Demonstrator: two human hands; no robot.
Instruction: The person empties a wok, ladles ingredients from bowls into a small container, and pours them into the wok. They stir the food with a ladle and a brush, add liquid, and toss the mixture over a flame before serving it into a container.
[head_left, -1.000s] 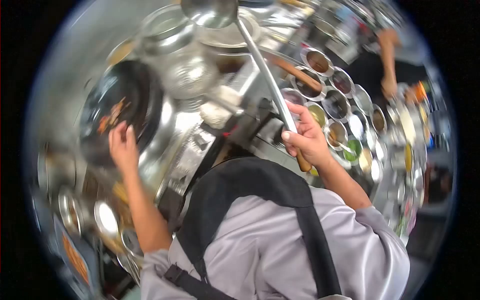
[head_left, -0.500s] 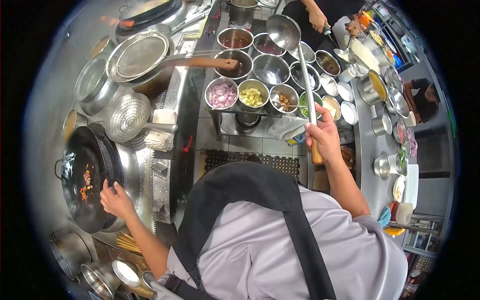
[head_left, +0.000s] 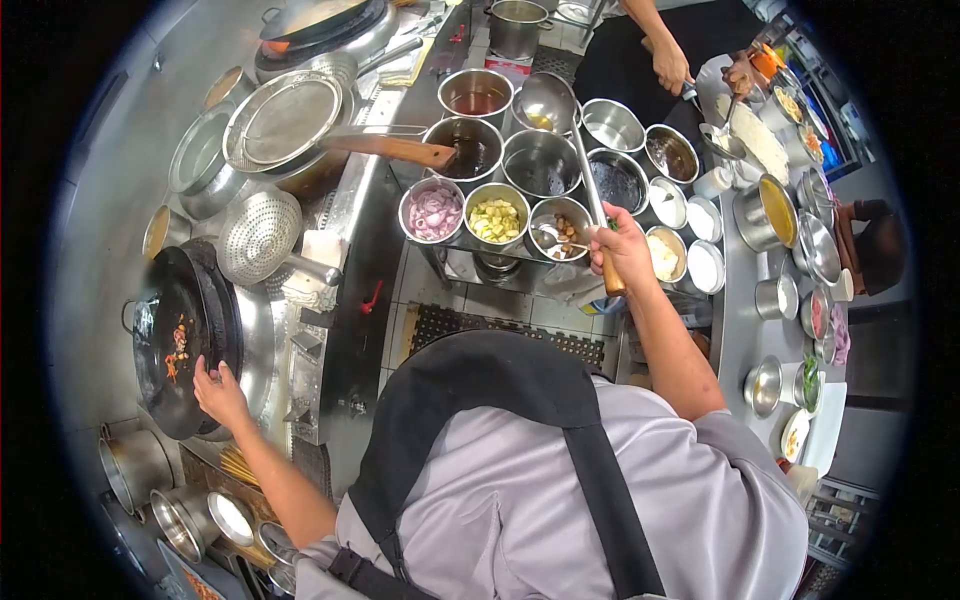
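My right hand (head_left: 620,250) is wrapped around the wooden end of a long-handled metal ladle (head_left: 590,165). The ladle's bowl, with a little yellowish liquid in it, overlaps the back pots of the rack. Below the handle are a pot of browned pieces (head_left: 560,229) with a spoon, a pot of yellow-green chunks (head_left: 497,217) and one of sliced shallots (head_left: 434,212). At the near rim of a black wok (head_left: 165,370), my left hand (head_left: 220,393) has its fingers apart and holds nothing. Small orange and pale bits of food (head_left: 177,350) lie in the wok.
A perforated skimmer (head_left: 260,235) and a round strainer (head_left: 285,120) with a wooden handle (head_left: 390,148) rest along the stove. Across the rack, another person's hand (head_left: 672,65) works by a counter (head_left: 735,330) crowded with bowls. Metal pots (head_left: 140,465) stand at lower left.
My right hand has brought the ladle left and lower, its bowl now over the back pots. My left hand stays by the wok rim. The view has shifted slightly.
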